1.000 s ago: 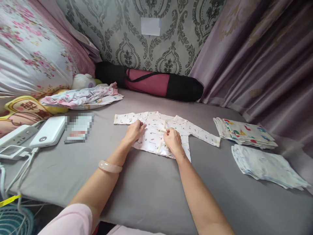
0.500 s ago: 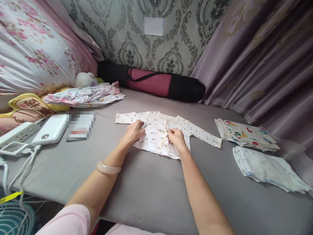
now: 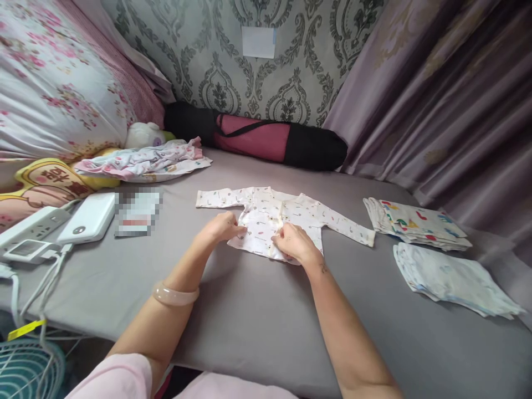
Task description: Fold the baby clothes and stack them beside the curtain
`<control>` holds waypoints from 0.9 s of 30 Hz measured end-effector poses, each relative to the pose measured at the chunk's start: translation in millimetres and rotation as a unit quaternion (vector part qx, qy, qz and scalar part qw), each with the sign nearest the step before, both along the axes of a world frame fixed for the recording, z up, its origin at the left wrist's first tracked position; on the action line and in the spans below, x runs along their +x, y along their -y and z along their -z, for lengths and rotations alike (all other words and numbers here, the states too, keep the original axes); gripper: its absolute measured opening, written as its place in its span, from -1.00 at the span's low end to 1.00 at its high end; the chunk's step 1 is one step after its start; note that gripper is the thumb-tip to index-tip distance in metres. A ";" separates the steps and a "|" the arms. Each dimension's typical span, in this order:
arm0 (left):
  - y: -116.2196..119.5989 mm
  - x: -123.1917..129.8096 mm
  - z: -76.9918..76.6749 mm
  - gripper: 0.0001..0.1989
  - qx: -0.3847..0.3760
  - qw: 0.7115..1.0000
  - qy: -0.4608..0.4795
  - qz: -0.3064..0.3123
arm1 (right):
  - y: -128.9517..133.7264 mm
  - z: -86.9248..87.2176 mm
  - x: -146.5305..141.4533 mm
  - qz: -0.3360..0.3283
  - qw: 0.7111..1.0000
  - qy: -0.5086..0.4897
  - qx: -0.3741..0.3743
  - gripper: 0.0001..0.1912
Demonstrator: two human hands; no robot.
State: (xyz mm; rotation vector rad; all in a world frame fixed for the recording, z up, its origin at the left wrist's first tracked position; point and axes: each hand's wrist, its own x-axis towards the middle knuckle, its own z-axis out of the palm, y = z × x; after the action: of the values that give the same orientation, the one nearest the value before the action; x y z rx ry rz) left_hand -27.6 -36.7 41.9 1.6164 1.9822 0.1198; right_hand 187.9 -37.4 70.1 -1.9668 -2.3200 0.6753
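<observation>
A small white patterned baby top (image 3: pixel 261 216) lies spread on the grey sheet (image 3: pixel 249 310), both sleeves stretched out sideways. My left hand (image 3: pixel 224 227) pinches the top's left side edge, fingers closed. Near the lower part of the front opening, my right hand (image 3: pixel 293 242) is closed on the fabric, its thumb and forefinger pressed together. Part of the lower front is hidden under my right hand.
Folded clothes (image 3: pixel 424 224) and a pale folded garment (image 3: pixel 453 280) lie at the right. A power bank (image 3: pixel 87 219), power strip (image 3: pixel 33 227) and cables are at the left. A rolled black and red bag (image 3: pixel 253 138) lies along the wall.
My right hand has moved down the front opening toward the hem. My left hand has shifted slightly down and left along the top's side.
</observation>
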 end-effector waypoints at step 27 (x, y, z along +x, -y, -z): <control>9.0 -16.1 -14.6 -0.91 -0.109 0.988 0.073 0.075 | 1.2 8.4 23.4 -0.099 0.991 -0.058 -0.067 -0.74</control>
State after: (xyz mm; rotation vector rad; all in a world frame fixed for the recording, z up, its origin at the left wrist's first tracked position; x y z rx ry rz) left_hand -43.6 -45.7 56.6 1.5610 1.6941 -0.0362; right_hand 211.2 -38.5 61.7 -1.7065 -2.4780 0.9546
